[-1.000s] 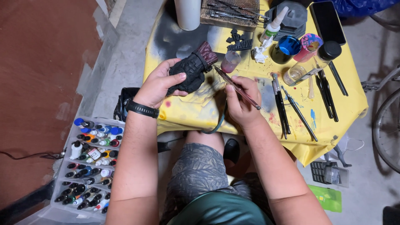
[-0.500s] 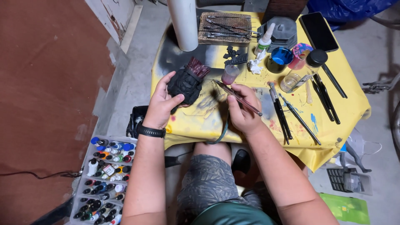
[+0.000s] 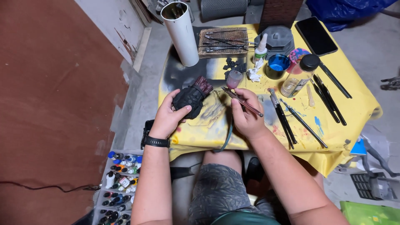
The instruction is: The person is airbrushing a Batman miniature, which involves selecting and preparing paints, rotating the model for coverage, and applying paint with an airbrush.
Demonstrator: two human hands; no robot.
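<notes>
I see my left hand (image 3: pixel 168 114) wrapped around a dark painted figurine (image 3: pixel 191 99), fingers closed on its lower body, thumb across the front; its reddish top end points up and to the right. The figurine hangs just over the near-left part of the tabletop (image 3: pixel 354 104), close to the left edge of the yellow cloth. My right hand (image 3: pixel 246 116) is pinched shut on a thin paintbrush (image 3: pixel 242 101), which lies slanted, its tip toward the figurine and its tail toward the right. Tip and figurine are near, but I cannot tell if they touch.

Between my hands a clear sheet smeared with paint rests on the cloth. Just right of my right hand lie several loose brushes (image 3: pixel 291 118), running diagonally toward the near edge; more dark tools (image 3: pixel 329 98) lie farther right. Behind my right hand stand a small pink cup (image 3: pixel 234 78), a crumpled tissue (image 3: pixel 253 74), a blue pot (image 3: pixel 278 66) and a jar with a black lid (image 3: pixel 301 75). A white tube (image 3: pixel 181 33) stands upright at the far-left corner, and a phone (image 3: pixel 316 35) lies at the far-right.

Open room is narrow: the near edge sits right above my knees. On the floor to the left, a tray of paint bottles (image 3: pixel 118 187) sits beside my left forearm.
</notes>
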